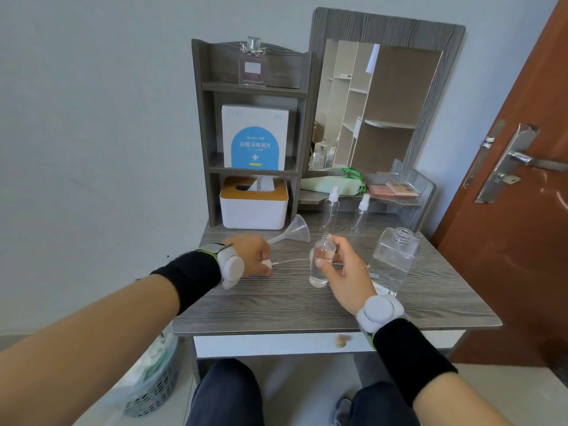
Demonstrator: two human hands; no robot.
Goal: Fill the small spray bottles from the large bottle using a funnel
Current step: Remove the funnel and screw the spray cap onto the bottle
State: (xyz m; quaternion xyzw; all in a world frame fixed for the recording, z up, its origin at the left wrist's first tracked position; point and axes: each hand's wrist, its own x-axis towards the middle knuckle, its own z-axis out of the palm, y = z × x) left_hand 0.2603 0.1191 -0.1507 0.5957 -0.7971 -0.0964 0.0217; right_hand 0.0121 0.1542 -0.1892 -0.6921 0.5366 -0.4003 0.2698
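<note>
**Head view: dressing table at centre of frame.** The right hand (344,270), just right of centre, grips an uncapped small spray bottle (320,265) round its body between thumb and fingers. The bottle stands upright on the tabletop (276,305) and appears to contain clear liquid. The left hand (253,256), left of centre, pinches the removed white spray head (266,265), whose thin dip tube points rightward along the wood. The clear funnel (296,229) lies on its side just above the hands, with its spout toward the left hand. The large bottle (393,259), square, clear and open-necked, stands at right of centre with liquid in it. Behind, a taller capped bottle (330,212) and a shorter capped bottle (362,213) wait upright.

**Handling (judged):** the small bottle is probably light, smooth and easily tipped, so it is best steadied at mid-body. The large bottle is likely heavier, and its flat sides below the shoulder offer the surest hold. The funnel looks light and stiff and is best taken at the cone.
</note>
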